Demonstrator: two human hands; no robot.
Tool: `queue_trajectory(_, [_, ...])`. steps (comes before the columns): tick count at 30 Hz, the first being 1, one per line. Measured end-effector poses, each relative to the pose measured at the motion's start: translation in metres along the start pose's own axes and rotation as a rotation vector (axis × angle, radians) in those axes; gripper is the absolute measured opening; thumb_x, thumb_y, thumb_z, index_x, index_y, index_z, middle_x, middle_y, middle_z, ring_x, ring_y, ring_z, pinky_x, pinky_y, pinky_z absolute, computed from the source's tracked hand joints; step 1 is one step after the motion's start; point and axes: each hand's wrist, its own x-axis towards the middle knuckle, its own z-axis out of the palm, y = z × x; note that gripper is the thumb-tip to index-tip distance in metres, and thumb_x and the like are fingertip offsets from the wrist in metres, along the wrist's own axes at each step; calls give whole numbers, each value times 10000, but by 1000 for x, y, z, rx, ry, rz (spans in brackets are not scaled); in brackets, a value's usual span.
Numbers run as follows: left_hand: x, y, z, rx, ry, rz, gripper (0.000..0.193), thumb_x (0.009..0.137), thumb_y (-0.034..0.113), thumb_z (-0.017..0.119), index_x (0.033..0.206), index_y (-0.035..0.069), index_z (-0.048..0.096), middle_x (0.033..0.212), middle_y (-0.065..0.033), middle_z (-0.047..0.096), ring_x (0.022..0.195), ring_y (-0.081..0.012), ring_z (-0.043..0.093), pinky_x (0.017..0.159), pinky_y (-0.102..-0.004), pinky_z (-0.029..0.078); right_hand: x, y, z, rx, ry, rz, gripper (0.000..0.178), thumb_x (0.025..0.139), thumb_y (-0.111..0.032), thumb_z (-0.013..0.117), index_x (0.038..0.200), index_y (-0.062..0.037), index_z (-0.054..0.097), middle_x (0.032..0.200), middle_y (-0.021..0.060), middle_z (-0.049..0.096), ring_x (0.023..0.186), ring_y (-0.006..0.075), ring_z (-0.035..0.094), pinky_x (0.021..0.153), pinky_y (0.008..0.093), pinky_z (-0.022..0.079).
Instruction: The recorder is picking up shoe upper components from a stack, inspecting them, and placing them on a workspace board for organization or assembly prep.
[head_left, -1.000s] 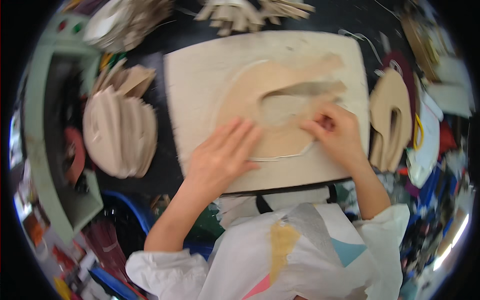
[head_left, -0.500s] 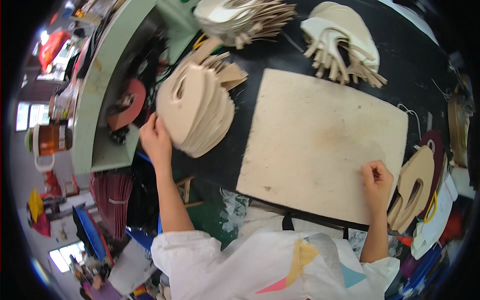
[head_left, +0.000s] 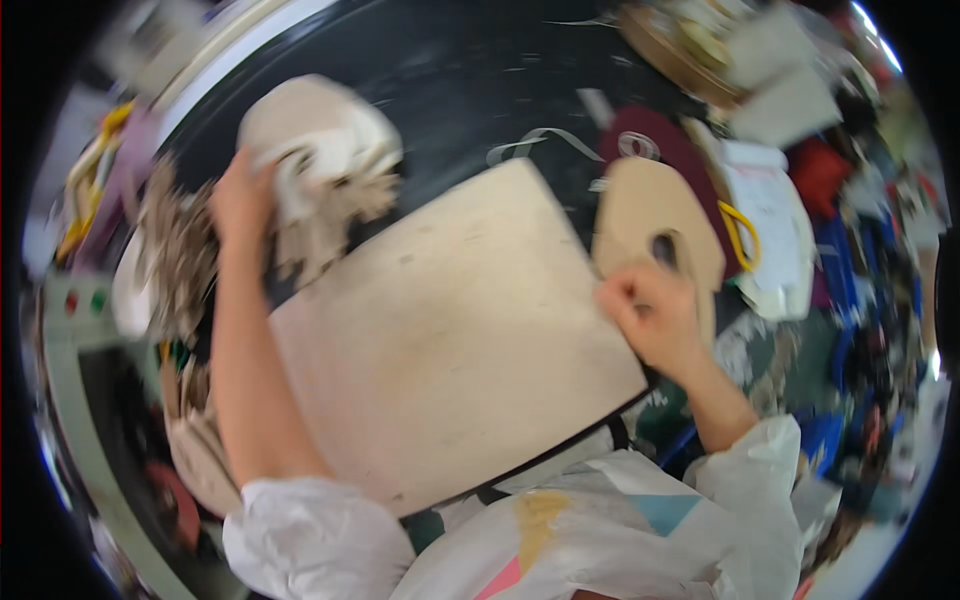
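Observation:
My left hand (head_left: 243,203) reaches to the left side of a bundle of cream and white cut pieces (head_left: 322,128) with strips hanging from its near end. Its fingers look to touch the bundle's edge, but blur hides their grip. My right hand (head_left: 655,312) is closed, thumb against curled fingers, at the right edge of a pale square board (head_left: 450,330). Whether something small sits in that pinch I cannot make out. Partly behind this hand lies a flat beige cut piece (head_left: 655,205) with an oval hole, over a maroon piece (head_left: 640,128).
Another bundle of strips (head_left: 180,225) is left of my left forearm, and a beige stack (head_left: 200,455) lies nearer. A green-grey machine housing (head_left: 65,370) stands at the left. White papers (head_left: 765,215) and a yellow loop (head_left: 740,238) lie right. A black tabletop (head_left: 450,70) extends behind.
The view has swung to the right. My left hand has left the beige stack beside the housing and reached the bundle behind the board. My closed right hand has moved to the board's right edge.

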Motion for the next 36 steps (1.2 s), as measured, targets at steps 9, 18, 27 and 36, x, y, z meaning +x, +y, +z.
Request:
queue_trajectory(9, [-32,53,-86,-196,641,512,174,903,109,679,1064,44,698,984,-112,691,928,-230,657,833,-333,526,-10,117,-58,-891,180,35,315,851,-200,666,1117,-34,646,1137,121,676,1083,269,621,976,430,424])
queue_trajectory(18, [-242,60,-124,-1023,316,-212,163,913,35,655,1076,28,653,1017,-30,625,879,-84,568,779,-188,452,15,78,-67,-557,342,-134,123,796,-92,749,898,-34,716,884,54,656,852,218,622,817,355,484])
queue_trajectory(27, [-288,78,-115,-437,325,244,373,829,120,741,1188,51,667,1279,-262,555,1194,-345,541,967,-385,425,33,-80,-59,128,202,-259,164,931,-68,667,1050,44,668,922,22,681,815,56,599,726,181,464])
queue_trajectory(36, [-263,92,-170,-1290,-51,-179,600,892,-37,616,1446,-35,386,1043,-103,681,872,-98,598,775,-213,468,37,-129,15,887,-410,314,126,944,-104,641,986,11,668,818,-11,666,706,6,579,599,163,451])
